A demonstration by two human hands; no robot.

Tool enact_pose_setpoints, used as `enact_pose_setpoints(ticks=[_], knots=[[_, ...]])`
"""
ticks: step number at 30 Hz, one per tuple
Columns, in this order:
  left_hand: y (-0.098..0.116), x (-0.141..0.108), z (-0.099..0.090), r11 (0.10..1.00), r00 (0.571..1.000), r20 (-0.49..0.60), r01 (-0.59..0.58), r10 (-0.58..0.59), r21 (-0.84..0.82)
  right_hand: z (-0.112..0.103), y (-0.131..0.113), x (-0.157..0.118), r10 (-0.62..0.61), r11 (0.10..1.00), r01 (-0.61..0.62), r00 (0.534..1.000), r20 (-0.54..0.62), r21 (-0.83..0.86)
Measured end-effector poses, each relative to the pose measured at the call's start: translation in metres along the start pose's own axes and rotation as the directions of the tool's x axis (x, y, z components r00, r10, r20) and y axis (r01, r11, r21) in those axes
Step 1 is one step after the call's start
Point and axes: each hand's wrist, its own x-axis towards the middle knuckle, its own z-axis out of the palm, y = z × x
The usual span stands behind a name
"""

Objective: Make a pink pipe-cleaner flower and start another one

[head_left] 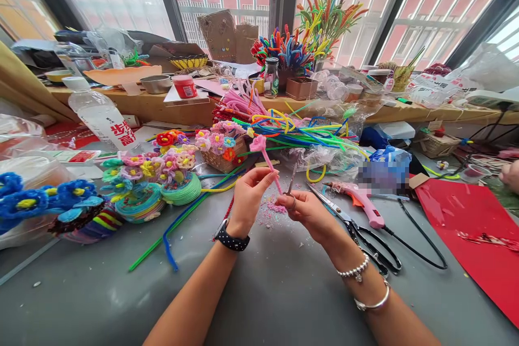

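Observation:
My left hand (252, 197) pinches the stem of a pink pipe-cleaner flower (259, 145), whose bloom points up and away from me. In my right hand (308, 211) is a small pair of scissors (292, 177), fingers curled round its handles and blades pointing upward. The scissors are close beside the flower's stem, near its lower end; whether the blades touch it I cannot tell. Under both hands, pink fuzz trimmings (275, 208) are scattered on the grey table (267, 292).
Large black-handled scissors (348, 221) and a pink glue gun (367, 206) with a black cord lie to the right. Pipe cleaners (300, 132) are heaped ahead. Flower pots (140, 200) and a water bottle (101, 113) stand left. Another person's hand (510, 175) shows at far right, beyond red sheet (458, 227).

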Motion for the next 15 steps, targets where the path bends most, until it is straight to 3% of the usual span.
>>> enact_pose_setpoints(ticks=[3, 8, 11, 15], knots=[[0.001, 0.0, 0.0, 0.998, 0.999, 0.01, -0.032, 0.031, 0.047, 0.001, -0.001, 0.0, -0.019, 0.998, 0.019, 1.0, -0.013, -0.06], [0.006, 0.003, -0.003, 0.999, 1.0, -0.019, 0.017, -0.018, -0.04, -0.007, -0.001, 0.003, -0.1, 0.957, 0.083, 0.994, -0.049, -0.28], [0.007, 0.004, -0.006, 0.997, 0.999, -0.034, 0.041, -0.043, -0.073, -0.013, -0.001, 0.004, -0.126, 0.905, 0.123, 0.992, 0.019, -0.406], [0.006, 0.004, -0.008, 0.994, 0.998, -0.039, 0.053, -0.057, -0.095, -0.014, -0.002, 0.002, -0.095, 0.855, 0.179, 0.976, 0.194, -0.486]])
